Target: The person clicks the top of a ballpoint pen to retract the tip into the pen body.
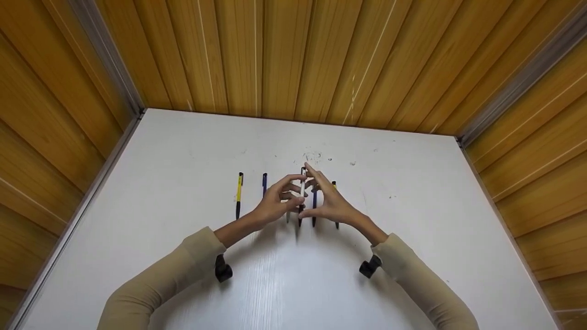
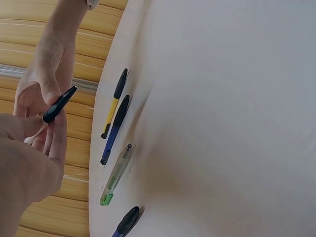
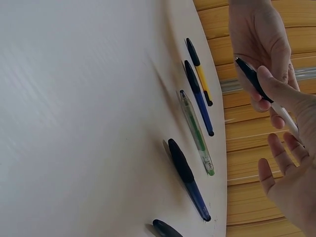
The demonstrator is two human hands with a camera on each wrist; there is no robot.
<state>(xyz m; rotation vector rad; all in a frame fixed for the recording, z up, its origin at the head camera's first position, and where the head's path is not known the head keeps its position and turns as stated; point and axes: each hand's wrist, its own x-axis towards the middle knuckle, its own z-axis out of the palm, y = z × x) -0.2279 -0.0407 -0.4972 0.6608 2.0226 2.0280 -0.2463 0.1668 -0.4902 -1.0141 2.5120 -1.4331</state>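
My left hand [image 1: 275, 204] holds a white ballpoint pen [image 1: 302, 188] with a black grip between thumb and fingers, above the table. From the other side comes my right hand [image 1: 337, 206]; its thumb touches the pen near the grip and its index finger reaches to the pen's top end. In the right wrist view, the other right fingers [image 3: 281, 155] are spread apart. The black grip [image 2: 60, 103] and metal tip show in the left wrist view. Beneath the hands lie a clear green pen [image 3: 196, 131] and a blue pen [image 1: 314, 208], partly hidden in the head view.
To the left on the white table [image 1: 160, 183] lie a yellow pen [image 1: 239, 192] and a blue pen [image 1: 264, 181]. Another yellow pen [image 1: 337, 224] with a black grip lies at the right. Wood-patterned panels [image 1: 284, 59] rise around the table. Small marks dot its surface.
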